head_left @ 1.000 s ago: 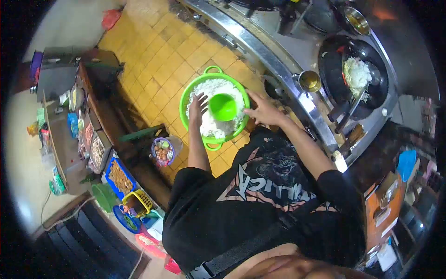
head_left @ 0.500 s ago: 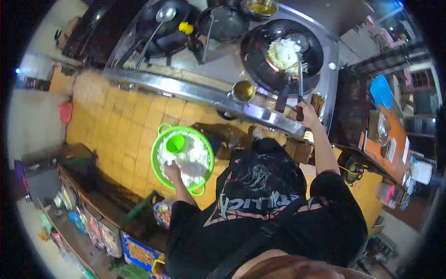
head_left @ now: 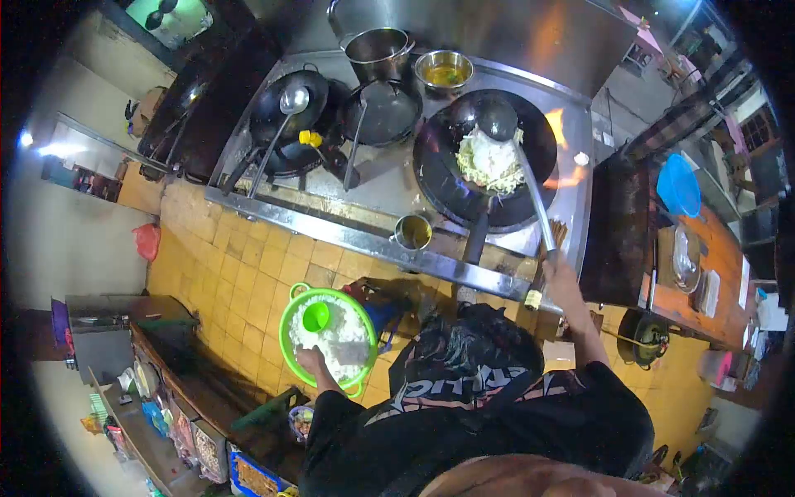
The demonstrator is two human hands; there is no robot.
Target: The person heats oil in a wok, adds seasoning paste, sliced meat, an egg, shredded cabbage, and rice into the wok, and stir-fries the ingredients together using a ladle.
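My right hand (head_left: 559,272) is closed round the long handle of a metal ladle (head_left: 537,199). The ladle's bowl rests in a black wok (head_left: 435,178), against white rice (head_left: 490,157) on pale, stringy food. At the lower left is a green basin (head_left: 285,335) of white rice, with a green bowl (head_left: 315,316) on the rice. My left hand (head_left: 311,361) is closed at the basin's near left side. Its fingertips are hidden, and I cannot make out what they hold. A flat grey patch lies beside it over the rice.
Flames rise right of the wok. Another wok (head_left: 389,120), a tall pot (head_left: 368,45), a bowl of yellow liquid (head_left: 447,73) and a metal cup (head_left: 411,233) stand on the stove. An orange table (head_left: 720,290) is at the right, trays at the lower left.
My right hand left the basin's side and took the ladle handle; the ladle has swung up over the wok's food. My left hand shifted to the basin's near left side. The view turned toward the stove.
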